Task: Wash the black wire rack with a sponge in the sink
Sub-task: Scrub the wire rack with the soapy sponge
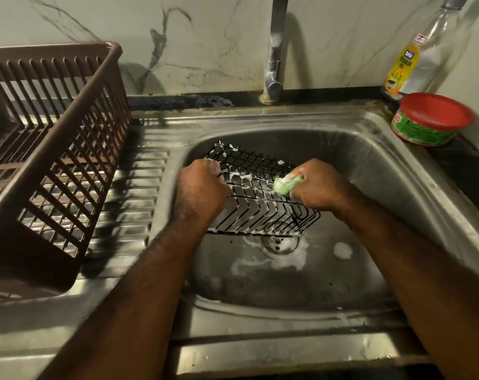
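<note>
The black wire rack (256, 207) is held tilted over the steel sink (370, 171), streaked with white foam. My left hand (200, 187) grips the rack's left edge with curled fingers. My right hand (319, 185) holds a green sponge (286, 184) and presses it onto the rack's upper right wires. Part of the rack is hidden behind both hands.
A brown plastic dish basket (54, 149) stands on the ribbed drainboard at left. The tap (274, 50) rises behind the sink. A yellow dish gel bottle (401, 68), a clear glass bottle (438, 45) and a red-lidded green tub (431, 119) sit at the right corner. Foam lies around the drain (279, 244).
</note>
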### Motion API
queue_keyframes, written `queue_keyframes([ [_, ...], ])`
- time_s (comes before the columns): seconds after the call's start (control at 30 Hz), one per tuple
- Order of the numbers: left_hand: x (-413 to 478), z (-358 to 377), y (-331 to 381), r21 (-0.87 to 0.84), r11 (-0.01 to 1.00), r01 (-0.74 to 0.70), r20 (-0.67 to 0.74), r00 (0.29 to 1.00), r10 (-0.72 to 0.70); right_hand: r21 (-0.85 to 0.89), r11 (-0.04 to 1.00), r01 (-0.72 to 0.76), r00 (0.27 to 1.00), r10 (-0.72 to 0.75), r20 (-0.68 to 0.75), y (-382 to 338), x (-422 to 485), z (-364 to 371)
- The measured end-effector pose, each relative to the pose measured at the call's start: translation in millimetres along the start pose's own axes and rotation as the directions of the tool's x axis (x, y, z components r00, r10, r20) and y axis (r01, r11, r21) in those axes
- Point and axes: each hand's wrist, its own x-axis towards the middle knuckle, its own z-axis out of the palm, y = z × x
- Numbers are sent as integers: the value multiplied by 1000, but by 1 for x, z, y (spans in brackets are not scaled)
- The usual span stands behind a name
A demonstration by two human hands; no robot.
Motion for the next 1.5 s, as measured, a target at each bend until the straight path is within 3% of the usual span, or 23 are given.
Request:
queue_keyframes([
  [0.4, -1, 1, -1, -80, 997, 23, 2, 1000, -23, -75, 995, 70, 980, -54, 192, -3, 3, 3],
  [0.47, -3, 1, 0, -72, 997, 21, 0, 1000, -21, -63, 996, 66, 985, -55, 165, -2, 3, 3],
  [0.57, -2, 1, 0, -65, 998, 16, -1, 1000, -16, 191, 980, -57, 998, 55, 15, 1, 5, 5],
  [0.67, -2, 1, 0, -62, 998, 19, 13, 1000, -18, 517, 844, -143, 956, 252, -147, 5, 8, -4],
  [0.77, -2, 1, 0, -38, 999, 2, 20, 1000, -2, 435, 892, -123, 923, 264, -281, 9, 7, -14],
  [0.93, -2, -1, -1, -57, 998, 6, 15, 1000, -5, 209, 969, -134, 983, 156, -93, 6, 3, -1],
  [1.07, -1, 0, -2, -71, 997, 7, 24, 1000, -6, 80, 992, -93, 995, 96, -38, 5, 4, -1],
  [1.33, 0, 1, -2, -96, 995, 20, 23, 1000, -18, 186, 981, -52, 999, 50, 19, 9, -2, -3],
  [1.5, 2, 2, -4, -81, 997, 17, 26, 1000, -15, 97, 993, -70, 986, 54, 156, 3, -5, -8],
])
